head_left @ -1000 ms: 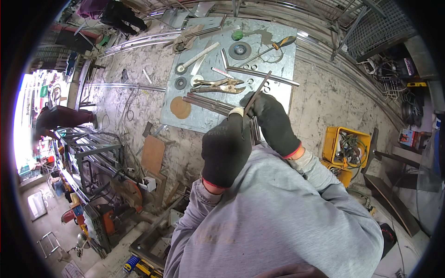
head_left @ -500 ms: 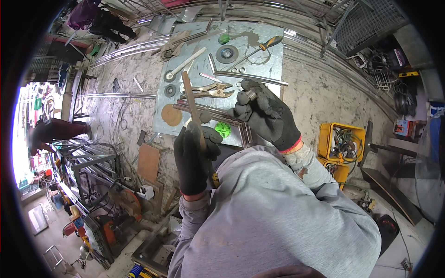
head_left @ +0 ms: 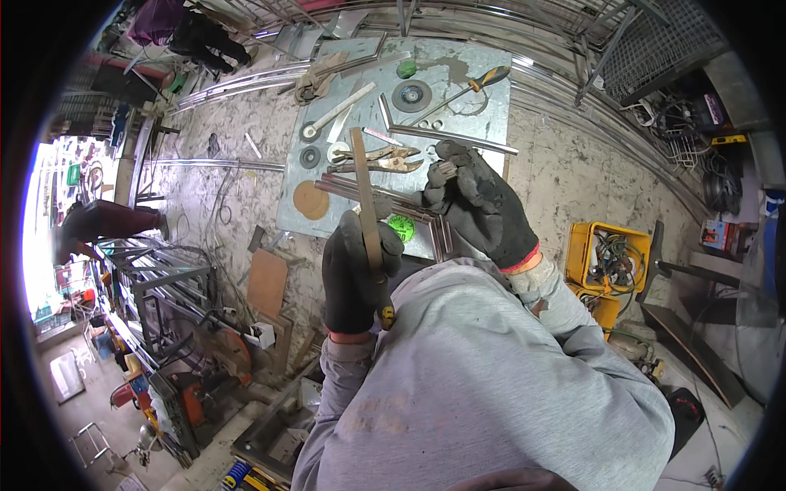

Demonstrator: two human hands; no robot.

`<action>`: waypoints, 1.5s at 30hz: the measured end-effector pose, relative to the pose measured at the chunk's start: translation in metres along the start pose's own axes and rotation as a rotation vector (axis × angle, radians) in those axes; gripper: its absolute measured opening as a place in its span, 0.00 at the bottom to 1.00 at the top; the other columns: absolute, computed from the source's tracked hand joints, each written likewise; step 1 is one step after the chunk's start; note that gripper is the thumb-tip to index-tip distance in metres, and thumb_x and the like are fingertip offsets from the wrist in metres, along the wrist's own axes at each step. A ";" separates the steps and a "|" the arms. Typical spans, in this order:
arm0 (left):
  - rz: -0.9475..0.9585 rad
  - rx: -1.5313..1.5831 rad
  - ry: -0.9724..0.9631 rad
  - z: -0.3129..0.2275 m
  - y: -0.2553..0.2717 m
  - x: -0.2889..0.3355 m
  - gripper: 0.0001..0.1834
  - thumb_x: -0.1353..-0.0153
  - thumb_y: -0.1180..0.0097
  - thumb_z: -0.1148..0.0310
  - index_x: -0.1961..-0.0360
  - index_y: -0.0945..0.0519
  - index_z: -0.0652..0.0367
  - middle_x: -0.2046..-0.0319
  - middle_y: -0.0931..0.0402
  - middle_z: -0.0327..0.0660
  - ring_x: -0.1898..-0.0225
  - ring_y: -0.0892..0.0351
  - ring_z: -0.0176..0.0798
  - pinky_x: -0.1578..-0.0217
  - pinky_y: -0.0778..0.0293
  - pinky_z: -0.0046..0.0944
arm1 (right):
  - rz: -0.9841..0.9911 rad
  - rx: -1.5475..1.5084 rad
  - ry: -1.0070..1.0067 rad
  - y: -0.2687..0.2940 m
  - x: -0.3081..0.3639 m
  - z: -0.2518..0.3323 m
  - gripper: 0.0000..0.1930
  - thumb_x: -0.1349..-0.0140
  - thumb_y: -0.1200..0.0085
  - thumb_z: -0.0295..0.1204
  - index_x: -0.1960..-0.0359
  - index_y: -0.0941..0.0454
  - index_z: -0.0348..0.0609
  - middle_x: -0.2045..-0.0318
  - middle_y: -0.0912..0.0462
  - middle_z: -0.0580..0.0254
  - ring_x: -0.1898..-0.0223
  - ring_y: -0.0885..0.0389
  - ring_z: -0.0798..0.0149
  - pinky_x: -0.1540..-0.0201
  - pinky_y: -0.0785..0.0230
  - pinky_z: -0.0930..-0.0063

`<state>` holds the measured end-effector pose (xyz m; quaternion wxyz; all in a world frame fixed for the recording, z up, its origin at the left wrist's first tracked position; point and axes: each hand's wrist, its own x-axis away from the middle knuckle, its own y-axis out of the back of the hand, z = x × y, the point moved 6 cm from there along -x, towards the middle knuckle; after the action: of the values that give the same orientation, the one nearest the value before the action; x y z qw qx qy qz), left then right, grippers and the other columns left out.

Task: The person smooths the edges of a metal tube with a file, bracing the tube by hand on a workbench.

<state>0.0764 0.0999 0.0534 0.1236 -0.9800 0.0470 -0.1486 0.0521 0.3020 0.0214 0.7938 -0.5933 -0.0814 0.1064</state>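
My left hand (head_left: 356, 270), in a black glove, is closed round a long flat file (head_left: 366, 188). Its brownish blade points up and away from me, and a yellow-and-black handle end shows below the fist. To the right, my gloved right hand (head_left: 483, 209) pinches a short, shiny metal tube piece (head_left: 447, 168) between thumb and fingers. The file and the tube piece are apart. Beneath both hands lie locking pliers (head_left: 385, 161), some metal tubes (head_left: 372, 193) and a bright green round sticker (head_left: 401, 227) on the metal sheet (head_left: 299, 209).
On the sheet lie a wrench (head_left: 340, 108), a grinding disc (head_left: 411, 96), a brown disc (head_left: 311, 200), an angled metal frame piece (head_left: 450, 137) and a screwdriver (head_left: 489, 78). Yellow crates (head_left: 580, 254) with cables stand right. Metal frames (head_left: 168, 282) and another person (head_left: 106, 229) are left.
The view has shifted slightly, so the table things sit a little lower and further right. The file stands more upright in my left hand. My right hand still pinches the tube piece.
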 end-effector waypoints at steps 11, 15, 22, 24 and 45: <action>0.087 -1.454 -0.645 -0.009 -0.034 0.015 0.03 0.34 0.40 0.76 0.65 0.17 0.61 0.73 0.21 0.40 0.75 0.19 0.40 0.75 0.24 0.40 | -0.028 0.514 0.081 -0.008 0.006 0.010 0.26 0.21 0.41 0.40 0.30 0.28 0.36 0.49 0.18 0.60 0.48 0.19 0.67 0.39 0.26 0.68; 0.133 -1.094 -0.705 -0.021 -0.034 0.012 0.06 0.30 0.44 0.77 0.65 0.17 0.63 0.73 0.21 0.42 0.75 0.18 0.41 0.75 0.24 0.39 | -0.146 0.924 0.067 -0.013 0.006 0.016 0.25 0.21 0.41 0.40 0.31 0.25 0.34 0.46 0.17 0.60 0.46 0.18 0.67 0.39 0.25 0.68; 0.195 -0.973 -0.606 -0.018 -0.035 0.007 0.09 0.27 0.49 0.76 0.65 0.19 0.65 0.73 0.22 0.45 0.73 0.18 0.44 0.73 0.25 0.41 | -0.122 0.902 0.200 -0.019 0.007 0.014 0.22 0.21 0.41 0.35 0.32 0.23 0.34 0.48 0.15 0.60 0.46 0.17 0.65 0.39 0.23 0.69; 0.209 -0.994 -0.627 -0.022 -0.040 0.009 0.09 0.27 0.49 0.76 0.65 0.20 0.65 0.73 0.23 0.45 0.73 0.18 0.44 0.73 0.25 0.41 | -0.101 0.921 0.159 -0.020 0.008 0.014 0.22 0.21 0.40 0.34 0.33 0.23 0.33 0.45 0.16 0.59 0.45 0.17 0.65 0.39 0.23 0.68; 0.313 -1.242 -0.487 0.005 -0.026 0.016 0.10 0.32 0.42 0.74 0.53 0.14 0.63 0.66 0.16 0.48 0.72 0.15 0.47 0.72 0.21 0.43 | -0.166 0.415 0.124 0.010 0.006 0.012 0.33 0.23 0.39 0.47 0.27 0.30 0.37 0.48 0.21 0.62 0.47 0.21 0.63 0.36 0.28 0.61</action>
<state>0.0942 0.1239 0.0599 -0.4343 -0.8565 0.2353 0.1501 0.0544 0.3172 0.0153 0.9083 -0.4140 -0.0574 0.0185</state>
